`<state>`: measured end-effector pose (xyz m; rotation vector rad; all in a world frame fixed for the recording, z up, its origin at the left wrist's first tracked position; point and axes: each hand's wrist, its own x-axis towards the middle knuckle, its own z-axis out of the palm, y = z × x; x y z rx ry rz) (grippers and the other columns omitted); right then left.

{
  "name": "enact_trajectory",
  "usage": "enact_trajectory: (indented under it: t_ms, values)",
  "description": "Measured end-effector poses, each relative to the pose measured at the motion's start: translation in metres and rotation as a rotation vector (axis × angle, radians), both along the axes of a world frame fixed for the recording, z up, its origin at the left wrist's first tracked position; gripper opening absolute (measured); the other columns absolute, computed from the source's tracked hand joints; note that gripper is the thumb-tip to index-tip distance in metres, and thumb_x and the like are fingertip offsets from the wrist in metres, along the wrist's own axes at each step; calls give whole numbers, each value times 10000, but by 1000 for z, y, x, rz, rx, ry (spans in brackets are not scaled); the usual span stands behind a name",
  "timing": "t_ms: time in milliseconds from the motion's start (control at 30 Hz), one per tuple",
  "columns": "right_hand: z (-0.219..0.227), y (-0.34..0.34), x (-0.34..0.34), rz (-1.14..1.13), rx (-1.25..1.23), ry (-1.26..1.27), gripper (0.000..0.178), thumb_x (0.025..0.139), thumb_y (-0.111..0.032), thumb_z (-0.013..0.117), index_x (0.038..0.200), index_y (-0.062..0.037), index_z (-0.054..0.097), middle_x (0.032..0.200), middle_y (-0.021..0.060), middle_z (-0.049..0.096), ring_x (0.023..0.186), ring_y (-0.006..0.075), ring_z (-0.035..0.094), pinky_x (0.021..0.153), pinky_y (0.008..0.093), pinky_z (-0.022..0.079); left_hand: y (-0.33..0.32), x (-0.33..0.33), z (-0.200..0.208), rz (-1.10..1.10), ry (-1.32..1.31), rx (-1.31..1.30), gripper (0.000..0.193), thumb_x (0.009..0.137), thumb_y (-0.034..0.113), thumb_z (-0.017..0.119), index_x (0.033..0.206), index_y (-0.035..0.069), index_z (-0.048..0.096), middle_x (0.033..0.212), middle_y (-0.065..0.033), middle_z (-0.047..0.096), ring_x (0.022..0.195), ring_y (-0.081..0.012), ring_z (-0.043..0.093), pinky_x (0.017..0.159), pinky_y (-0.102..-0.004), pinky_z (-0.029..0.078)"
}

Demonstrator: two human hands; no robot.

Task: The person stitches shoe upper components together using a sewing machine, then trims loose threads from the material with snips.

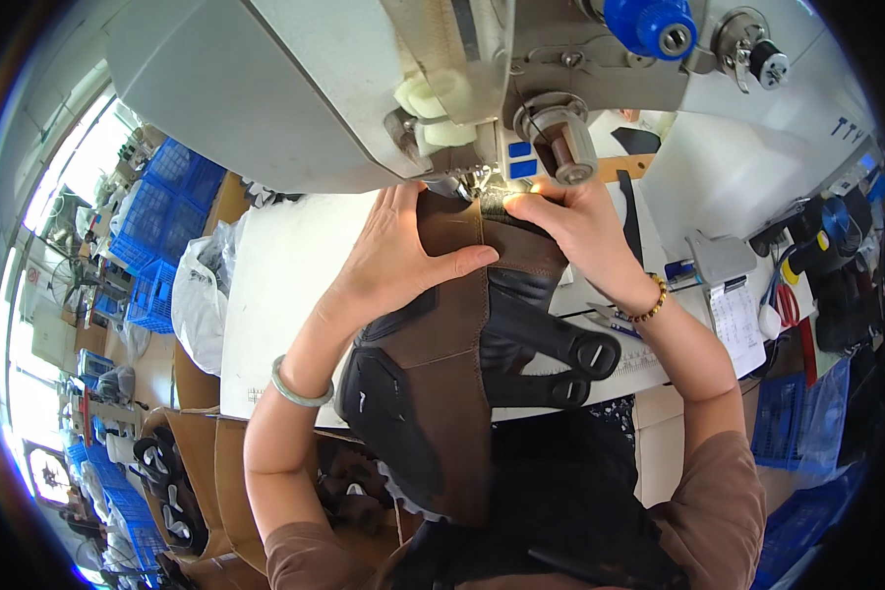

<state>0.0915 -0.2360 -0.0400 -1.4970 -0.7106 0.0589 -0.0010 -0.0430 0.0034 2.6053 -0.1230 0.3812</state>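
A brown-and-black sewn piece, leather-like with dark padded panels, hangs from the sewing machine down over the table edge into my lap. Its upper end lies under the lit needle area. My left hand rests flat on its upper left part, fingers stretched out and thumb spread across the brown panel. Close to the needle, my right hand pinches the piece's upper right edge, thumb on top; the other fingertips are partly hidden. Two black straps with slotted rounded ends stick out to the right below that hand.
The white table carries a clear plastic bag at its left edge. Red-handled scissors and a paper sheet lie on the right. Below left stands a cardboard box with dark pieces. Blue crates are stacked farther left.
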Motion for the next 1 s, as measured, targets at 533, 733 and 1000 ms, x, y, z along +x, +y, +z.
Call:
enact_trajectory:
  t_ms: [533,733,1000]
  values:
    - [14,-16,19,127,-176,-27,315,834,-287,714,763,20,702,558,-43,484,538,31,360,470,245,279,-23,-11,-10,163,-83,11,922,687,587,769,1191,-105,426,1146,-198,502,1116,-338,464,998,-426,360]
    - [18,-17,20,112,-223,-78,343,833,-302,716,749,28,678,574,-35,502,553,38,385,482,253,303,-20,-8,-8,153,-15,-98,961,679,592,774,1227,-114,422,1163,-205,499,1141,-341,456,997,-421,379]
    - [14,-14,13,75,-154,-87,332,829,-306,719,803,21,664,592,-15,507,567,41,403,506,256,327,-11,-2,-8,135,91,-162,1057,659,622,772,1253,-172,406,1207,-252,492,1198,-363,438,1027,-422,366]
